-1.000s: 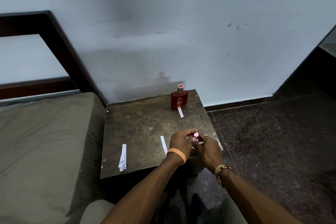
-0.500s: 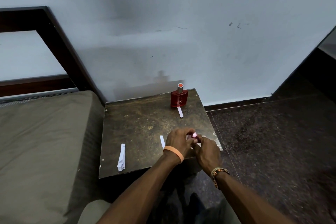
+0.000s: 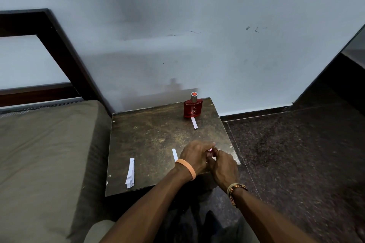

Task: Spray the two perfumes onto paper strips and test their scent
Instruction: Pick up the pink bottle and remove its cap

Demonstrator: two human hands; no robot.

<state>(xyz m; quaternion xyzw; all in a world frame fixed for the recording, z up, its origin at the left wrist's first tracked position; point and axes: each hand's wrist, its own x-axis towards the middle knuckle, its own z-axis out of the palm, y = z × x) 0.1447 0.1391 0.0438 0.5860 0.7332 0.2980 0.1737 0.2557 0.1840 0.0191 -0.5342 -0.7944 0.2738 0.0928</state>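
- Both hands meet over the table's (image 3: pixel 150 144) near right corner; the left hand (image 3: pixel 194 157) and right hand (image 3: pixel 222 165) are curled together around a small pink object (image 3: pixel 210 151), probably the second perfume, of which only a sliver shows between the fingers.
- Grip: both hands are closed tight on that pink object; which one bears its weight, and whether a cap is on or off, cannot be told.
- The red perfume bottle (image 3: pixel 193 107) stands upright at 12 o'clock from the hands, well apart, at the table's far edge, with a paper strip (image 3: pixel 194 123) lying just in front of it, long axis running roughly 12 to 6.
- The nearest strip (image 3: pixel 174 155) lies at 9 o'clock from the left hand, just beside it and partly covered by the wrist, also running about 12 to 6; the left hand looks the nearer for picking it up.
- A small bundle of spare strips (image 3: pixel 130 173) rests farther out at 9 o'clock, near the bed (image 3: pixel 43 154).
- The pink object's nozzle direction is hidden.
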